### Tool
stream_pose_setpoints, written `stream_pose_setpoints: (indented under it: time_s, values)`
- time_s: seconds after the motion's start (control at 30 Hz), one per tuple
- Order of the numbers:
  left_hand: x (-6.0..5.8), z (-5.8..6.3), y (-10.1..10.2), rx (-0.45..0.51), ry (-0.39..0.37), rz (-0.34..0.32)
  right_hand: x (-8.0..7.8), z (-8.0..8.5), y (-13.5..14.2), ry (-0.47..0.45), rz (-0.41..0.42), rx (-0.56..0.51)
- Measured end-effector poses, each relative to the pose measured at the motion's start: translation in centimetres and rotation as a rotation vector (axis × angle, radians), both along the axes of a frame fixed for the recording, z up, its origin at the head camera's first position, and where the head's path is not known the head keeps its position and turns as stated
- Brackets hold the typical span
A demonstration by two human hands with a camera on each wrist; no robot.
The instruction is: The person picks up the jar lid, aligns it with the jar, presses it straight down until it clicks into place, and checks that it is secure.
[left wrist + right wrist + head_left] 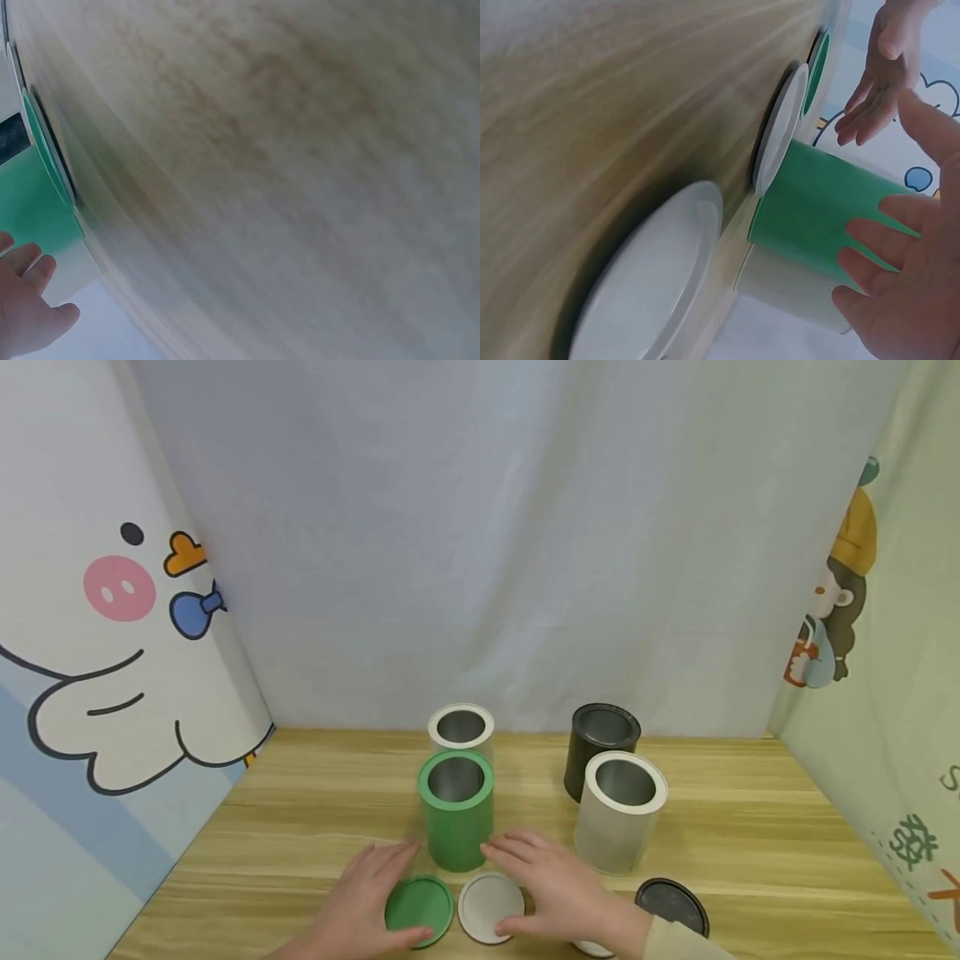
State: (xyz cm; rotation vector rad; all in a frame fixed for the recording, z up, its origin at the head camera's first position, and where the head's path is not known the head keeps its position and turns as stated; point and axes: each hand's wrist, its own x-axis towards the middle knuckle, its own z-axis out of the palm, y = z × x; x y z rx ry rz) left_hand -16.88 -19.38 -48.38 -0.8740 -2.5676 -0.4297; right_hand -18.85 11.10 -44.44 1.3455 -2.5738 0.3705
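Observation:
An open-topped green can (pixel 459 837) stands upright on the wooden table. My left hand (pixel 358 902) is to its left and my right hand (pixel 555 887) to its right, fingers spread and fingertips close to its sides. Neither hand holds anything. In front of the can lie a green lid (pixel 422 910), beside the left hand's thumb, and a white lid (pixel 487 902), its edge overlapped by the right thumb. A second white lid (pixel 656 277) lies flat, mostly hidden under the right wrist in the head view. In the right wrist view, both palms face each other around the green can.
Behind the green can stands a white can (pixel 436 732). Farther right are another white can (pixel 615 839) and a black can (pixel 581 764) behind it. A black lid (pixel 672 906) lies at the front right. A grey curtain (pixel 480 543) closes off the table's back.

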Motion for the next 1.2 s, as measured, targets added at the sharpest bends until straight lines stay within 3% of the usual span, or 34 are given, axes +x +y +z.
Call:
stream_pose_setpoints:
  time_s: [0.33,0.67,1.2]
  values:
    - [-0.1,-0.8,-0.4,0.002,0.011,-0.053,0.0,-0.8,-1.5,-0.032,0.015,-0.013]
    - [-0.2,-1.1,-0.7,0.026,0.093,-0.098,-0.1,-1.3,-2.8,-0.016,0.072,-0.016]
    - [-0.4,-1.1,-1.6,-0.007,-0.009,-0.134,-0.3,-1.8,-4.4,-0.1,0.073,0.029]
